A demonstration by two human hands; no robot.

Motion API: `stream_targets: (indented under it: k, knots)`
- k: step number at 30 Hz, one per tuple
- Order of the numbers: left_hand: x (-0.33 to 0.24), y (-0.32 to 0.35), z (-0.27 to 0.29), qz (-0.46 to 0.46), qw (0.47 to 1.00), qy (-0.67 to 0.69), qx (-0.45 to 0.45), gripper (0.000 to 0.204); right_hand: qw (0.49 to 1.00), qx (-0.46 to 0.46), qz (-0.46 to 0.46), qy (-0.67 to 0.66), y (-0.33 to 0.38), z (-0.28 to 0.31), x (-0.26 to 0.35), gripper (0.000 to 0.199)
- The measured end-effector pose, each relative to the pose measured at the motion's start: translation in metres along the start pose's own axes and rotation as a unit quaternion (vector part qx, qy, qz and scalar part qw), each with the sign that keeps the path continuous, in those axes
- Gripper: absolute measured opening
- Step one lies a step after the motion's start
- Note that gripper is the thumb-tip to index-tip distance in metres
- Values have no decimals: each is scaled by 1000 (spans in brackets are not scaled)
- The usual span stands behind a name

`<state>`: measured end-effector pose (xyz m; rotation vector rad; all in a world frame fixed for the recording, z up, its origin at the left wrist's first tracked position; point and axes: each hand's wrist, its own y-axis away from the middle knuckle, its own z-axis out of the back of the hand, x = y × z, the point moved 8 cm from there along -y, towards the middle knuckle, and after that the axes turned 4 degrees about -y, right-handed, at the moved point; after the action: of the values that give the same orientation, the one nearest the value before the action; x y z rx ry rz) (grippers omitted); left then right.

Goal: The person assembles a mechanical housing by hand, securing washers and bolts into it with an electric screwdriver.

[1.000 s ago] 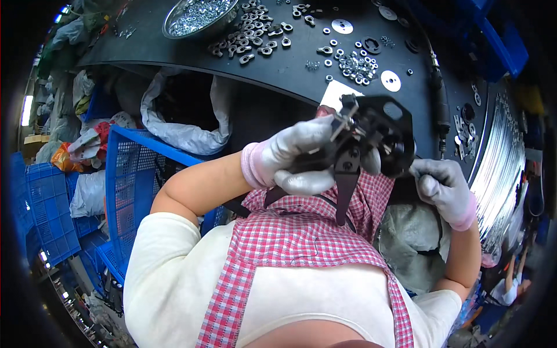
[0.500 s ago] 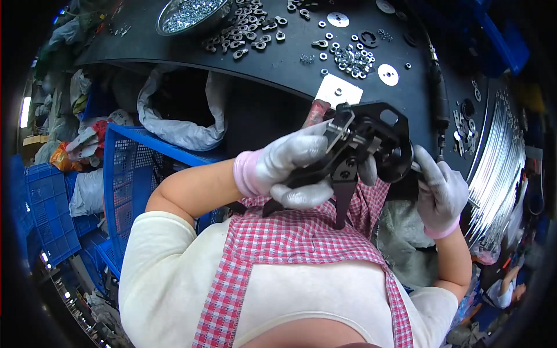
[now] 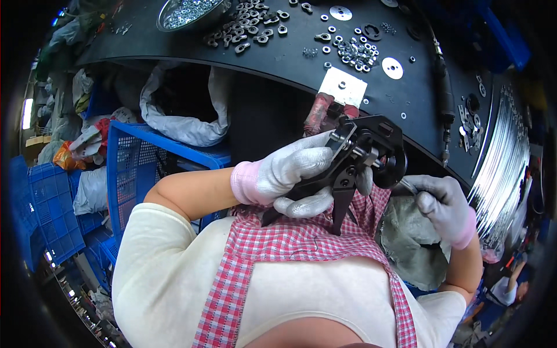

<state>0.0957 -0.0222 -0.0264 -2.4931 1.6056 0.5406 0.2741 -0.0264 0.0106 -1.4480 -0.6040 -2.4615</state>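
Taking the black metal assembly as the clock's centre, stacked blue crates (image 3: 49,209) stand far out at nine o'clock, with a perforated blue basket (image 3: 116,174) nearer on that line. Between nine and ten, a white sack (image 3: 191,133) gapes below the table edge. Toward half past ten, a metal bowl (image 3: 208,18) of small shiny parts sits on the dark tabletop (image 3: 272,61); eye-shaped metal pieces (image 3: 246,26) lie scattered at eleven.

The gloved left hand (image 3: 279,177) grips the black metal assembly (image 3: 350,173) from its nine o'clock side, fingers curled above and thumb below. The assembly is held in front of the checked apron (image 3: 313,238). At twelve is a white plate (image 3: 356,91), with a heap of metal rings (image 3: 355,55) beyond.

Between three and four, the gloved right hand (image 3: 444,204) pinches a slim silvery piece (image 3: 408,186) between thumb and fingers. A black corded tool (image 3: 445,104) lies at two, and long bright rods (image 3: 502,162) at three.
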Motion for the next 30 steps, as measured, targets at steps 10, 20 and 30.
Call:
stream_targets:
  k: [10, 20, 30]
  knots:
    - [23, -13, 5, 55, 989, -134, 10, 45, 990, 25, 81, 111, -8, -22, 9, 38]
    - [-30, 3, 7, -87, 985, -143, 36, 68, 953, -156, 131, 223, -6, 9, -4, 10]
    - [-17, -1, 21, -31, 995, -81, 57, 69, 892, 259, -205, -309, 4, -35, -42, 43]
